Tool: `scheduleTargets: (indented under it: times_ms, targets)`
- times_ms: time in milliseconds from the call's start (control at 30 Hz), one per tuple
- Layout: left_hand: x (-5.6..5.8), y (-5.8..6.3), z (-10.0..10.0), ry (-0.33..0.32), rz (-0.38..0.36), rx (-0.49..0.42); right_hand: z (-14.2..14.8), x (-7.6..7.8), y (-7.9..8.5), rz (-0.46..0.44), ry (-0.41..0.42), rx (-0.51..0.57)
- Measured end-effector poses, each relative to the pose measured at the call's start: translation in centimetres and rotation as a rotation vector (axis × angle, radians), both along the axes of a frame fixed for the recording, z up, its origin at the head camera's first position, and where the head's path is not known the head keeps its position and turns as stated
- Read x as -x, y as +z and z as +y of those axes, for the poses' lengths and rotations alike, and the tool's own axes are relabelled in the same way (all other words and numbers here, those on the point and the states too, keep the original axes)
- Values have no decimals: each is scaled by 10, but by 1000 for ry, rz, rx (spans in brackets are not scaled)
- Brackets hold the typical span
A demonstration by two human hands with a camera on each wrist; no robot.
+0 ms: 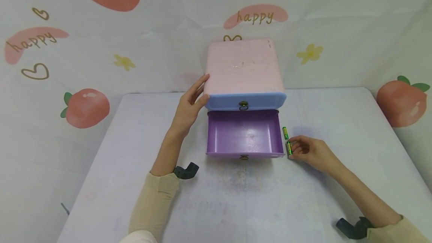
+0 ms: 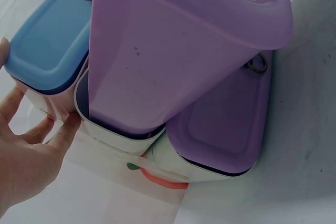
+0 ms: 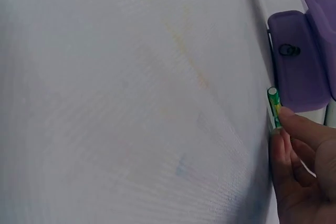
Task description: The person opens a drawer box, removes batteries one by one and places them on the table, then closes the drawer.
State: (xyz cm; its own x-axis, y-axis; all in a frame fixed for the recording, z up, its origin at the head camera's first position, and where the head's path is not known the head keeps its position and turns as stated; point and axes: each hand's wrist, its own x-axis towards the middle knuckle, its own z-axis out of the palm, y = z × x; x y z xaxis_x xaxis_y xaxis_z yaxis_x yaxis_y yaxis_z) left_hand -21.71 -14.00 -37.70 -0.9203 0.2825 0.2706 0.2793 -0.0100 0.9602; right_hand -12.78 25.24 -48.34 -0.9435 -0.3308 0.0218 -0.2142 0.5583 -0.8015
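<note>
A small drawer cabinet (image 1: 244, 68) with a pink top stands at the back of the table. Its blue top drawer (image 1: 222, 102) is shut, and the purple drawer (image 1: 246, 134) beneath is pulled far out with nothing visible inside. My left hand (image 1: 187, 110) rests against the cabinet's left side, fingers spread along it. To the right of the drawer, my right hand (image 1: 312, 153) pinches a green battery (image 3: 274, 100) between thumb and fingers, low near the tabletop. Another green battery (image 1: 285, 133) lies just beyond it, beside the drawer.
Another purple drawer (image 2: 226, 114) with a ring pull sits shut at the bottom of the cabinet, under the pulled-out one. The white-covered table (image 1: 236, 205) meets a patterned cloth (image 1: 162, 48) behind. Each wrist wears a dark camera mount (image 1: 187, 171).
</note>
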Motion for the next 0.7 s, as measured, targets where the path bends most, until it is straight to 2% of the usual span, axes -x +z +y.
scheduleTargets:
  times_ms: [433, 700]
  targets:
    - [-1, 1, 1, 3, -9, -6, -1, 1, -2, 12, -18, -75]
    - [-1, 0, 1, 2, -3, -4, 0, 2, -5, 11, -13, -78]
